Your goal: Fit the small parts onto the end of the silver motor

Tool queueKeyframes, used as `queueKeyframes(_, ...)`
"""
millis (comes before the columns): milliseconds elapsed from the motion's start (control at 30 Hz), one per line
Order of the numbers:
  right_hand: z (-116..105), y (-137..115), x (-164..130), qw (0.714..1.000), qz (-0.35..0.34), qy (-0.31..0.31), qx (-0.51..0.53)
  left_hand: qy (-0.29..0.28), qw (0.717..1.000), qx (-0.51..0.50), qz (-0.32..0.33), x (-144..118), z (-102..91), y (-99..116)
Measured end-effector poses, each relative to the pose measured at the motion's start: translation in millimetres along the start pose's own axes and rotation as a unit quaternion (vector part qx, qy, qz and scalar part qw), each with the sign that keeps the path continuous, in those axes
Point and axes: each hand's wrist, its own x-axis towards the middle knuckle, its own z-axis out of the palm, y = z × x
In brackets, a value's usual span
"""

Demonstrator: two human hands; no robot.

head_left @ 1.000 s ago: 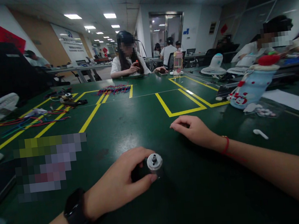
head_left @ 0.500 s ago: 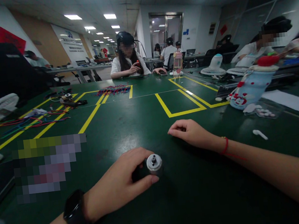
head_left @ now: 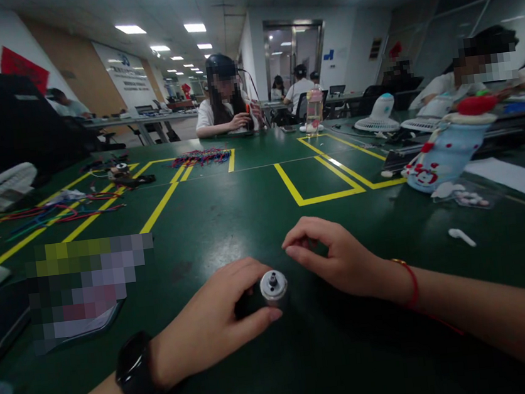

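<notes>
The left hand (head_left: 215, 325) lies on the green table (head_left: 254, 204) with its fingers curled around a small motor (head_left: 273, 286), a short metal cylinder with a dark body behind it; the thumb presses along the lower side and the fingers wrap over the top, so the hand is closed on it, with the silver end cap and its short shaft pointing out toward 3 o'clock. A black watch (head_left: 135, 376) sits on that wrist. The right hand (head_left: 340, 257) rests just beside the motor at about 2 o'clock from it, its fingers bent loosely with the fingertips drawn near the thumb; whether it pinches something small I cannot tell, and it does not touch the motor. A red string (head_left: 410, 281) circles the right wrist. Yellow tape lines (head_left: 319, 198) mark boxes on the table toward 12 o'clock. At 2 o'clock stands a pale blue bottle (head_left: 446, 147) with red dots, and a small white piece (head_left: 461, 236) lies at 3 o'clock. A bundle of coloured wires (head_left: 201, 158) lies far off at 12 o'clock, before a seated person (head_left: 226, 109)
</notes>
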Motion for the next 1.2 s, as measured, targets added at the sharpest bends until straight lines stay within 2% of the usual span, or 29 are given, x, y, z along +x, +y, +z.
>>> queueKeyframes(100, 9.5, -14.8, -1.2, 0.998, -0.009, -0.016, 0.064, 0.009, 1.0, 0.013, 0.007, -1.4, 1.7, -3.9)
queueKeyframes(233, 14.7, -25.1, -0.8, 0.996, -0.014, -0.027, 0.081, 0.014, 0.999, 0.026, 0.012, -2.9, 3.8, -5.3)
queueKeyframes(433, 3.5, -25.1, 0.3, 0.996, 0.025, 0.011, 0.084, 0.016, 1.0, 0.015, 0.006, -1.3, 3.8, -3.1)
queueKeyframes(500, -3.0, -19.0, -1.1, 0.995, 0.044, -0.036, 0.077, 0.009, 1.0, 0.004, 0.002, -0.2, 2.3, -1.4)
queueKeyframes(600, -10.1, -5.4, -3.9, 0.988, 0.035, -0.144, 0.05, -0.005, 1.0, -0.01, -0.006, 1.5, 0.3, 0.2)
queueKeyframes(700, -12.3, 7.4, -5.5, 0.98, 0.01, -0.197, 0.019, -0.009, 1.0, -0.015, -0.008, 3.5, 1.1, -1.7)
queueKeyframes(867, -14.0, 17.5, -4.9, 0.973, -0.015, -0.229, -0.003, -0.007, 1.0, -0.016, -0.009, 7.1, 5.9, -7.1)
queueKeyframes(1067, -19.5, 16.7, -6.4, 0.969, -0.018, -0.246, -0.009, -0.012, 1.0, -0.016, -0.012, 8.1, 7.5, -4.1)
queueKeyframes(1200, -24.6, 14.0, -9.1, 0.971, 0.002, -0.233, 0.05, -0.012, 1.0, -0.012, -0.013, 7.9, 6.9, 1.9)
